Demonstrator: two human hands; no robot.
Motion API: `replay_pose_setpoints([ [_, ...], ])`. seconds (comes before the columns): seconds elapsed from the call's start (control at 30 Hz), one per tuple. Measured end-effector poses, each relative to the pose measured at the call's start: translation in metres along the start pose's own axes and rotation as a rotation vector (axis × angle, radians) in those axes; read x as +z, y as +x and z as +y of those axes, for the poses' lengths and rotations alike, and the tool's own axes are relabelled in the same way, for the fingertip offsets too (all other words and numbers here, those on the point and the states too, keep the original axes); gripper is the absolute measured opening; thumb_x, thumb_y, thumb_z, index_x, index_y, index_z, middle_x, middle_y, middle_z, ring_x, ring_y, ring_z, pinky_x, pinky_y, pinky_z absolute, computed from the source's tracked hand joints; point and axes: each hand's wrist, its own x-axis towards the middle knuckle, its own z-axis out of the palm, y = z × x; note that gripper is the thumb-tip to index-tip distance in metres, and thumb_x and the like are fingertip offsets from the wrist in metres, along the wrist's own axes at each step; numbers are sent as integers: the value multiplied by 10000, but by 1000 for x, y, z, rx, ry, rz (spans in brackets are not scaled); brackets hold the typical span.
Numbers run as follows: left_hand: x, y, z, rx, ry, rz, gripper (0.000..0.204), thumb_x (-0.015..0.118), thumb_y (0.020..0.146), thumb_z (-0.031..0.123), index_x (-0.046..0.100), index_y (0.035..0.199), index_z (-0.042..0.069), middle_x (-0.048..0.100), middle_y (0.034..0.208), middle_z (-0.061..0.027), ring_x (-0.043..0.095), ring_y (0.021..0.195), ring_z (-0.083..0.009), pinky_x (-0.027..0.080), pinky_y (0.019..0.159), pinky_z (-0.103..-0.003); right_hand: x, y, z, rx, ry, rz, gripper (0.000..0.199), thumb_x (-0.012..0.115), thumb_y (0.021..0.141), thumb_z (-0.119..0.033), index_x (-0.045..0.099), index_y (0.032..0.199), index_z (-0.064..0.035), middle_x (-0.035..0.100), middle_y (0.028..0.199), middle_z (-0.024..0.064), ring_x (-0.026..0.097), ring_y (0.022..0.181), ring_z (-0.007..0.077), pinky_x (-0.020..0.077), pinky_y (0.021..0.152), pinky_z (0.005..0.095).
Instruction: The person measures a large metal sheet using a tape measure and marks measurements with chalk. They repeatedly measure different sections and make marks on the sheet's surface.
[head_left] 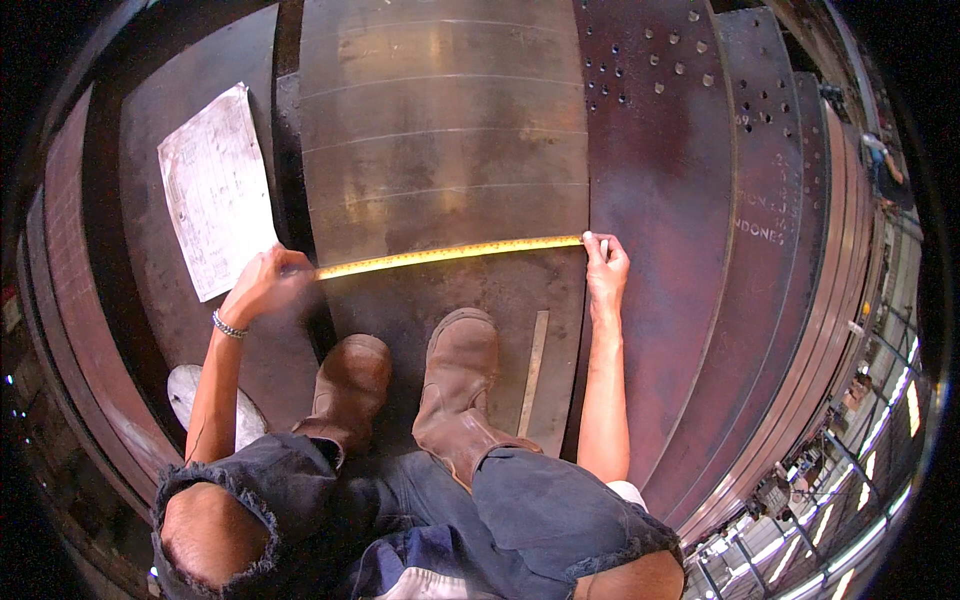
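A yellow tape measure (450, 254) is stretched across a brown steel plate (440, 110) marked with several thin chalk-like cross lines. My left hand (268, 286), a little blurred, is closed on the tape's left end at the plate's left edge. At the right edge, my right hand (606, 268) pinches the other end between thumb and fingers. Beside my left hand lies a creased white paper sheet (215, 190) with faint drawing lines. Whether a tape case sits inside my left hand cannot be made out.
My brown boots (462, 375) stand on the plate, just below the tape. A narrow flat strip (534, 372) lies right of them. Reddish plates (655, 190) with drilled holes stack up on the right. A pale rounded object (188, 395) rests by my left forearm. A dark gap runs along the plate's left edge.
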Motion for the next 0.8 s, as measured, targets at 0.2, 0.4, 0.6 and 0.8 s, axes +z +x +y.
replay_pose_setpoints([
  [0.2,9,4,-20,59,-51,38,256,633,839,281,694,866,33,632,678,-128,594,621,-225,467,608,-372,4,4,8,-66,-43,52,204,696,874,-235,652,870,-37,551,759,-46,461,724,64,401,666,240],
  [0.4,10,15,-27,40,14,-29,267,621,834,303,714,876,57,663,680,-115,615,610,-218,486,609,-371,-6,8,19,22,5,27,165,704,875,-222,633,823,-82,460,696,-106,376,638,14,312,560,188],
  [0.6,14,19,-37,49,19,-45,262,638,811,308,734,908,85,688,718,-92,635,651,-195,505,639,-351,1,-5,-8,133,83,-32,169,670,901,-258,578,864,-121,346,584,-110,283,434,-9,190,390,188],
  [0.8,12,22,-34,-17,-53,-92,243,647,813,302,741,903,96,695,706,-46,636,645,-155,505,627,-326,-2,-3,-5,114,72,-20,146,663,902,-228,609,886,-94,372,602,-102,309,463,3,219,400,206],
])
